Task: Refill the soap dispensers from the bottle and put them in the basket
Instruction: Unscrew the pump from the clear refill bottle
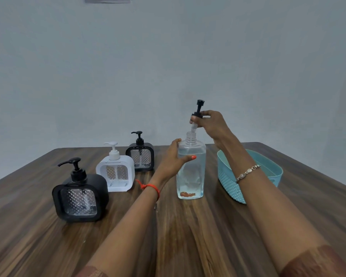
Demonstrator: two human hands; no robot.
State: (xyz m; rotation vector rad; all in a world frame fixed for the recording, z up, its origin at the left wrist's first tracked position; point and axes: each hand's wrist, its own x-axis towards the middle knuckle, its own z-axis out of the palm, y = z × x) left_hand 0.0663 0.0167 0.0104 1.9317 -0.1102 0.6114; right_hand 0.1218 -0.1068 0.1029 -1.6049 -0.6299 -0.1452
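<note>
The clear bottle (pixel 191 172) stood upright on the counter (pixel 178 236), long axis vertical. It was flanked by three capped dispensers well to its left, a near black one (pixel 80 198), a white one (pixel 116 170) and a far black one (pixel 141 156), and by the blue basket (pixel 226 176) just beside it on the right. Its shoulder was gripped by the left hand (pixel 174 158), fingers and thumb curled round it. Straight above the open neck, the black pump (pixel 198 110) was pinched at its collar by the right hand (pixel 212 122), with the tube reaching down into the neck. The bottle was seen to be mostly full of clear liquid, with a reddish patch near the base.
</note>
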